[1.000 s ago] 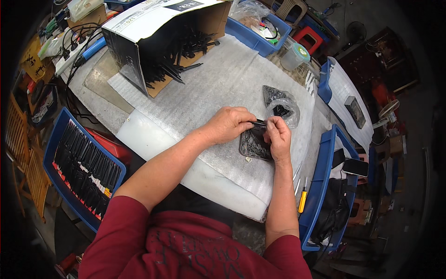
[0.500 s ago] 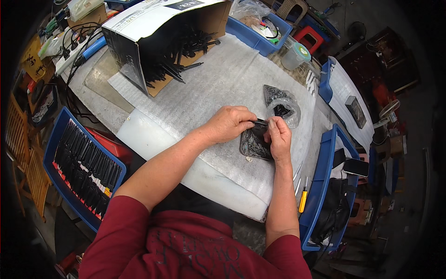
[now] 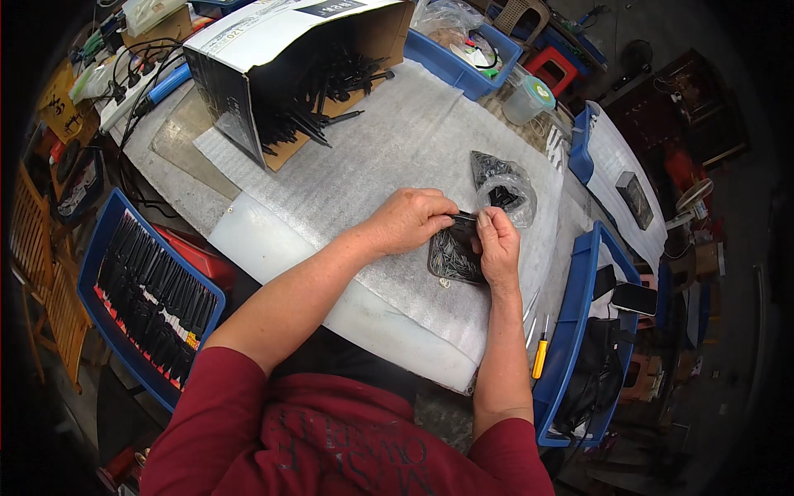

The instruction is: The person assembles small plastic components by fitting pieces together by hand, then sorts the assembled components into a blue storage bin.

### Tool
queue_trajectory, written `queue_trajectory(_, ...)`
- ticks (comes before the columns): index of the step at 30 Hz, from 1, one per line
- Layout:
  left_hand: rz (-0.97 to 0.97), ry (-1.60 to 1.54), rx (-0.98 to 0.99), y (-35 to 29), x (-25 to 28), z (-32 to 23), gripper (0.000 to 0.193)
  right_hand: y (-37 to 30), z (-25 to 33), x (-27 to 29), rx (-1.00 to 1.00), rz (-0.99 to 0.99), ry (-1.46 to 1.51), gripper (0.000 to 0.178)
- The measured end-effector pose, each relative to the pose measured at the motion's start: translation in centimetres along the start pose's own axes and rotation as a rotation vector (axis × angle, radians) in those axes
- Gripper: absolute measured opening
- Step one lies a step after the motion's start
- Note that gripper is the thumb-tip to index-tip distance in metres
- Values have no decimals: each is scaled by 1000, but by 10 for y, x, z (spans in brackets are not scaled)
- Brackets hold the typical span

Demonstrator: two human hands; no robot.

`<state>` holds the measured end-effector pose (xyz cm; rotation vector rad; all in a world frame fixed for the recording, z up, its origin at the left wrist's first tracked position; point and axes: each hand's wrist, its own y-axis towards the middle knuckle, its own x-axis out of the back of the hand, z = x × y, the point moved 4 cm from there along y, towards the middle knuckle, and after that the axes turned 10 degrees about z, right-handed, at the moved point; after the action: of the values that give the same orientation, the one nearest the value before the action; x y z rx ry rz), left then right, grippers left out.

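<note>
Both hands meet over a small dark tray point(image 3: 433, 269) of loose, thin silvery metal pieces. Between my fingertips lies a slim black rod-like part point(image 3: 466, 217); its ends are hidden by the fingers. My left hand point(image 3: 411, 220) pinches its left side, thumb against the index finger. My right hand point(image 3: 500, 250) is closed on the other side, its thumb raised beside the bent fingers. Just beyond the hands sits a clear plastic bag point(image 3: 519, 198) with small black parts, touching another bag point(image 3: 486, 165) of dark or metallic pieces.
An open carton point(image 3: 227, 103) at the far left spills black rods point(image 3: 308, 120) onto the foam sheet point(image 3: 397, 124). Blue bins flank the table: one with black rods point(image 3: 89, 289) at left, one with a phone point(image 3: 634, 298) at right. A yellow-handled screwdriver point(image 3: 540, 359) lies near the right bin.
</note>
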<state>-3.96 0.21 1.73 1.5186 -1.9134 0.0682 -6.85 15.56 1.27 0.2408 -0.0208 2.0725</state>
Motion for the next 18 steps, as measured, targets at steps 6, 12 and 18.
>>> queue_trajectory(6,3,-16,-16,2,-4,2,14,0,5,-1,92,11,-244,13)
queue_trajectory(12,-6,-91,-44,5,-3,2,13,0,13,-1,119,16,-412,13)
queue_trajectory(18,-183,52,-187,-6,2,-3,12,2,4,-9,51,21,-96,15)
